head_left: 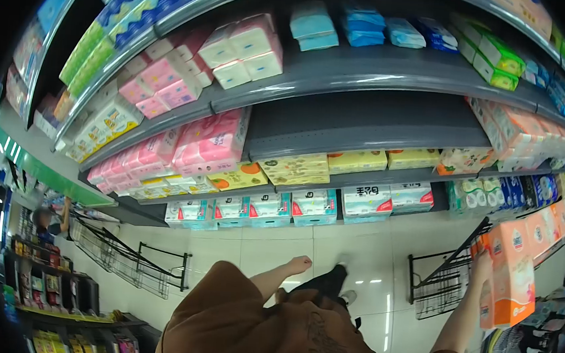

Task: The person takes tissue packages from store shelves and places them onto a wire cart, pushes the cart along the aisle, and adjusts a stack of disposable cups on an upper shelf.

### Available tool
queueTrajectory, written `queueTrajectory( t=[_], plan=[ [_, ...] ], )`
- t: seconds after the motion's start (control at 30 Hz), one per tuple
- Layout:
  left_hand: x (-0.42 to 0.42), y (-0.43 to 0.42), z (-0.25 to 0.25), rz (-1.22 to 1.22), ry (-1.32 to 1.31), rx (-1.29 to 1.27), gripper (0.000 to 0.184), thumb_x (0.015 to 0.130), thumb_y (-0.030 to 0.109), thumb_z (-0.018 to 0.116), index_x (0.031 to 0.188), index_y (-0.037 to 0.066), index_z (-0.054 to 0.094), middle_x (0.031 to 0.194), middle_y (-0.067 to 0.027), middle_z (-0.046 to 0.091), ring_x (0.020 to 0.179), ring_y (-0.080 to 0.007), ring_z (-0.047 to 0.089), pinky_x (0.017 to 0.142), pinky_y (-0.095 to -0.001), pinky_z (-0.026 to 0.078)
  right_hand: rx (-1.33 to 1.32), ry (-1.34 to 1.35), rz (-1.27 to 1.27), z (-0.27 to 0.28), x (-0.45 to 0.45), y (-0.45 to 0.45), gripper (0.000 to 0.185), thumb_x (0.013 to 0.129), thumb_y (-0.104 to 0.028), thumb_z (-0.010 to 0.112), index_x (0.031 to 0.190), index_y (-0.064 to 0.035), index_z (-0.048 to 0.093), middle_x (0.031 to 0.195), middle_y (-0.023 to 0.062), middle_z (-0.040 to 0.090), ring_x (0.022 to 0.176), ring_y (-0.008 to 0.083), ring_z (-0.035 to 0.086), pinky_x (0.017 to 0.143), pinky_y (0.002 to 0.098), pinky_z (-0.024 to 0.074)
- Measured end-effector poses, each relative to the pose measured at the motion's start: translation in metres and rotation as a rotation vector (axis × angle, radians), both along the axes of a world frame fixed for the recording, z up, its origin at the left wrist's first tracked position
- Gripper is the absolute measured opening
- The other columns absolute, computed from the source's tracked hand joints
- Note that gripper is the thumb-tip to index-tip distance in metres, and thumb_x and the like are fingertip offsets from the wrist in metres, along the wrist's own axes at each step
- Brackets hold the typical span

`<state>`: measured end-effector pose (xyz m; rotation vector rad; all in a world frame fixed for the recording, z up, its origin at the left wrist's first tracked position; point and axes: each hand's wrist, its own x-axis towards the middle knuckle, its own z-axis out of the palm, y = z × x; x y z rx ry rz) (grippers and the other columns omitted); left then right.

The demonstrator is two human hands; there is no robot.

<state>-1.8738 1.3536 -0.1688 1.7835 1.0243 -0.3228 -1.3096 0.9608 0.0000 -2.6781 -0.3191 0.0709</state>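
Observation:
My right hand (481,266) grips the near left edge of an orange pack of tissues (509,287), which hangs tilted at the right. More orange packs (544,227) reach behind it toward the upper right; I cannot tell whether they are joined to it. A black wire rack (439,282) stands just left of this hand. My left hand (299,265) hangs low before my body, its fingers curled and no object showing in it. Below it is the tiled floor (257,244).
Shelves (370,77) ahead carry pink tissue packs (212,141), white-and-teal packs (307,205) and green packs (497,57). Another wire rack (149,265) stands at the left. Farther left is another person (53,221). Dark goods (527,352) lie at the lower right.

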Motion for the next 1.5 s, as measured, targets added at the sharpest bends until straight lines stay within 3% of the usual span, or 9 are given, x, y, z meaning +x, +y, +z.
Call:
queueTrajectory(
  t=[0.23, 0.5, 0.6, 0.73, 0.83, 1.07, 1.27, 1.43, 1.5],
  plan=[
    [-0.116, 0.035, -0.028, 0.062, 0.140, -0.037, 0.040, 0.087, 0.034, 0.055, 0.111, 0.004, 0.066, 0.093, -0.0140, 0.069, 0.076, -0.0253, 0.069, 0.069, -0.0372, 0.055, -0.309, -0.196, 0.029, 0.027, -0.120, 0.061, 0.044, 0.103, -0.040, 0.035, 0.102, -0.0053, 0.062, 0.087, 0.0230, 0.068, 0.079, 0.0419, 0.067, 0.067, 0.0522, 0.0523],
    [-0.289, 0.078, -0.046, 0.404, 0.110, -0.129, 0.039, 0.086, 0.031, 0.052, 0.106, 0.003, 0.069, 0.078, -0.0132, 0.068, 0.065, -0.0241, 0.067, 0.053, -0.0389, 0.053, -0.325, -0.014, 0.014, 0.081, -0.264, 0.148, 0.048, 0.102, -0.043, 0.036, 0.112, -0.0048, 0.064, 0.100, 0.0209, 0.069, 0.093, 0.0392, 0.066, 0.078, 0.0482, 0.0527],
    [-0.362, 0.097, -0.092, 0.447, 0.298, -0.136, 0.035, 0.087, 0.030, 0.054, 0.108, 0.005, 0.065, 0.088, -0.0110, 0.067, 0.070, -0.0244, 0.067, 0.058, -0.0402, 0.054, 0.009, 0.255, 0.058, 0.047, -0.287, 0.148, 0.039, 0.103, -0.020, 0.035, 0.132, 0.0003, 0.049, 0.142, 0.0202, 0.045, 0.126, 0.0283, 0.051, 0.103, 0.0400, 0.0456],
    [-0.413, 0.120, -0.079, 0.600, 0.392, -0.400, 0.039, 0.091, 0.029, 0.054, 0.123, 0.007, 0.054, 0.111, -0.0100, 0.062, 0.089, -0.0268, 0.065, 0.074, -0.0465, 0.051, -0.392, 0.078, 0.027, 0.036, -0.331, 0.169, 0.045, 0.102, -0.036, 0.038, 0.111, 0.0016, 0.062, 0.102, 0.0262, 0.067, 0.092, 0.0413, 0.066, 0.080, 0.0472, 0.0546],
    [-0.406, 0.125, -0.060, 0.687, 0.167, -0.474, 0.045, 0.092, 0.027, 0.052, 0.132, 0.008, 0.046, 0.127, -0.0100, 0.056, 0.106, -0.0293, 0.059, 0.087, -0.0470, 0.046, -0.401, 0.068, 0.162, 0.040, -0.375, 0.185, 0.044, 0.103, -0.035, 0.036, 0.114, 0.0009, 0.058, 0.099, 0.0254, 0.067, 0.089, 0.0424, 0.067, 0.078, 0.0502, 0.0551],
    [-0.366, 0.126, -0.062, 0.448, 0.214, -0.340, 0.034, 0.090, 0.025, 0.053, 0.117, 0.006, 0.059, 0.100, -0.0080, 0.065, 0.077, -0.0226, 0.065, 0.063, -0.0375, 0.051, -0.223, -0.069, 0.084, 0.083, -0.467, 0.239, 0.051, 0.102, -0.040, 0.035, 0.087, -0.0010, 0.064, 0.075, 0.0284, 0.066, 0.074, 0.0444, 0.067, 0.070, 0.0537, 0.0540],
    [-0.322, 0.141, -0.063, 0.481, 0.025, -0.434, 0.045, 0.091, 0.035, 0.056, 0.126, 0.008, 0.051, 0.119, -0.0101, 0.060, 0.103, -0.0299, 0.062, 0.084, -0.0457, 0.050, -0.220, -0.005, 0.107, 0.082, -0.498, 0.258, 0.049, 0.101, -0.038, 0.037, 0.084, 0.0002, 0.064, 0.075, 0.0277, 0.066, 0.073, 0.0445, 0.067, 0.069, 0.0543, 0.0537],
    [-0.310, 0.152, -0.089, 0.427, 0.070, -0.336, 0.035, 0.090, 0.029, 0.057, 0.116, 0.007, 0.058, 0.099, -0.0080, 0.063, 0.080, -0.0220, 0.063, 0.063, -0.0371, 0.051, -0.159, 0.032, 0.118, 0.095, -0.517, 0.266, 0.033, 0.099, -0.028, 0.044, 0.094, 0.0009, 0.059, 0.074, 0.0274, 0.065, 0.067, 0.0474, 0.064, 0.068, 0.0552, 0.0527],
    [-0.322, 0.143, -0.109, 0.442, 0.086, -0.290, 0.030, 0.089, 0.024, 0.056, 0.111, 0.006, 0.062, 0.089, -0.0071, 0.064, 0.069, -0.0182, 0.063, 0.053, -0.0336, 0.050, 0.027, -0.085, 0.220, 0.093, -0.528, 0.253, 0.027, 0.097, -0.018, 0.051, 0.116, 0.0004, 0.054, 0.095, 0.0232, 0.066, 0.088, 0.0407, 0.065, 0.079, 0.0461, 0.0519]
  ],
)
